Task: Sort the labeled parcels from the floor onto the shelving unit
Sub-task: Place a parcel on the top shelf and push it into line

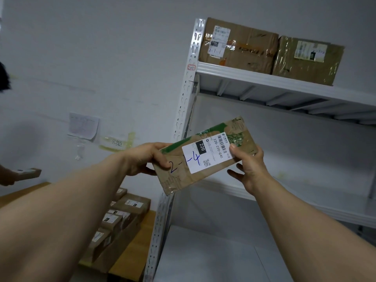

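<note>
A flat parcel (203, 157) is held tilted between both hands, label upward, apparently so its handwritten 2-1-4 can be read. One end is gripped by the left hand (146, 159); the other is pinched by the right hand (250, 165). Above the hands, the shelving unit (264, 80) is tagged 2-1, the likely destination.

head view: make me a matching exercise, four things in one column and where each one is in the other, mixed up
Things
1. parcel marked 2-1-4
2. box marked 2-1-1
3. red-edged tag
4. paper sheet

Places
a. stuck on the wall
b. on the top shelf, at its left end
c. held between the left hand and right hand
d. on the shelving upright

Pairs: 1-c, 2-b, 3-d, 4-a
</note>
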The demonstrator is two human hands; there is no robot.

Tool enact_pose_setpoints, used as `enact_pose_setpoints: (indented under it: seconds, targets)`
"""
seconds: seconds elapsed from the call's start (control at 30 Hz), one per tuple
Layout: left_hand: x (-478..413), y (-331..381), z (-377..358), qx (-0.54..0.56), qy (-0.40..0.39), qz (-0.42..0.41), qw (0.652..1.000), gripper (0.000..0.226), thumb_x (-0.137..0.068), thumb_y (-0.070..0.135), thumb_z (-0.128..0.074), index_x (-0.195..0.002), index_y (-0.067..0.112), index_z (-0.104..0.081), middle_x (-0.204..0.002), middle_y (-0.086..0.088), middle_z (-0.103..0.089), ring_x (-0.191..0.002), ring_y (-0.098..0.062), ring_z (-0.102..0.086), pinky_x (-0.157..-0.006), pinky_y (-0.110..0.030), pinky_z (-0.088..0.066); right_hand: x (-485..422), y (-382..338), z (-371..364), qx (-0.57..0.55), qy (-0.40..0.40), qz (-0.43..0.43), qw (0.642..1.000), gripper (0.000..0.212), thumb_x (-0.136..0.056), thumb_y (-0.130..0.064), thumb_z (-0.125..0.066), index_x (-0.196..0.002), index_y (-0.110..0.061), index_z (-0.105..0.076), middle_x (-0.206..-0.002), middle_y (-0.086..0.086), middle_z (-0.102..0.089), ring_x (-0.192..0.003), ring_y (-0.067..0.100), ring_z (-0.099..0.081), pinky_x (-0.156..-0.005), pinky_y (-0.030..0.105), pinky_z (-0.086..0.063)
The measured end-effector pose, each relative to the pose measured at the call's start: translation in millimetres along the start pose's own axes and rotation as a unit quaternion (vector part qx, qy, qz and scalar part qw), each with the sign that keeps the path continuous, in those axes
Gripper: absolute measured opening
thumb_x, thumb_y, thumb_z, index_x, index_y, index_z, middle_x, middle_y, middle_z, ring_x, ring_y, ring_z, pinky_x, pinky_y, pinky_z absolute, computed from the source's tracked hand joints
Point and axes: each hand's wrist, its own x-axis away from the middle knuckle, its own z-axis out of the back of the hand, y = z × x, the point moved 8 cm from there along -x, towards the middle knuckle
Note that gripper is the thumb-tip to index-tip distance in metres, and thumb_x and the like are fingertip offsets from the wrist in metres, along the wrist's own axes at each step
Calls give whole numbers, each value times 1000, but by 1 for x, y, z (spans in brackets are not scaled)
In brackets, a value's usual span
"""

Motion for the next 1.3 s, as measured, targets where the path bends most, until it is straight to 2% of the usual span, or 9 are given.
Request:
enact_pose_setpoints:
  seconds: [0.17, 0.27, 0.4, 0.57, 0.77, 0.93, 1.0, 1.1, 1.3]
  targets:
    - [-4, -3, 14, 162, 141, -31, 976, 83, -73, -11, -67, -143, 25, -38, -121, -14, -62, -105, -31, -63, -78, -42, -56, -2, -10, 1, -38, 13, 38, 998, 52, -82, -8, -81, -115, -26, -44, -96, 6, -78, -81, 16, -77, -62, 36, -62]
    - [-12, -9, 8, 262, 178, -52, 947, 52, -80, -4, -66, -130, -2, -53, -115, -19, -69, -110, -35, -64, -97, -47, -52, -1, -12, 7, -53, 35, 46, 997, 49, -83, -6, -80, -110, -23, -43, -101, 10, -76, -82, 20, -77, -67, 38, -64]
    - [-25, -8, -15, 351, 204, -54, 912, 27, -90, 9, -60, -115, 1, -67, -97, -13, -74, -91, -29, -68, -95, -45, -52, -1, -14, 22, -50, 78, 54, 994, 51, -84, -7, -79, -115, -20, -42, -104, 12, -75, -88, 24, -76, -75, 41, -64]
    - [-45, 11, -55, 277, 148, -56, 948, 26, -87, 17, -61, -106, 33, -67, -106, 3, -69, -105, -22, -59, -93, -49, -45, 2, -25, 63, -59, 157, 76, 983, 51, -84, -15, -80, -117, -18, -42, -116, 13, -69, -98, 26, -73, -81, 45, -62]
    - [-77, 78, -95, 235, 120, -154, 952, 91, -80, -11, -65, -145, 36, -23, -125, 1, -60, -106, -24, -63, -88, -44, -54, 3, -82, 121, 63, 251, 173, 950, 58, -80, -40, -81, -120, -23, -42, -134, 8, -49, -105, 23, -62, -75, 37, -62]
    - [-101, 146, -139, 172, 126, -246, 946, 61, -82, 2, -72, -125, 28, -37, -119, 4, -58, -106, -16, -59, -96, -38, -49, 0, -132, 167, 38, 308, 259, 915, 56, -85, -38, -77, -122, -33, -35, -122, 2, -61, -97, 23, -68, -78, 43, -62]
    - [-110, 171, -156, 137, 137, -286, 939, 61, -85, 11, -73, -129, 33, -38, -130, 2, -52, -110, -15, -57, -92, -33, -48, -7, -149, 187, 24, 319, 284, 904, 52, -86, -36, -75, -120, -34, -36, -120, 0, -62, -97, 21, -68, -75, 40, -62]
    - [-124, 200, -180, 73, 167, -317, 931, 71, -85, 25, -73, -144, 40, -35, -144, -1, -31, -124, -24, -48, -109, -47, -41, -28, -172, 218, -1, 332, 308, 892, 52, -88, -35, -74, -125, -34, -37, -126, 4, -60, -102, 22, -66, -73, 37, -62]
    - [-160, 248, -238, 5, 193, -402, 895, 82, -93, 32, -64, -154, 44, -11, -147, 2, -27, -133, -18, -40, -114, -46, -34, -81, -219, 273, -4, 364, 361, 859, 67, -83, -40, -70, -140, -41, -35, -137, 6, -41, -107, 26, -61, -83, 47, -61]
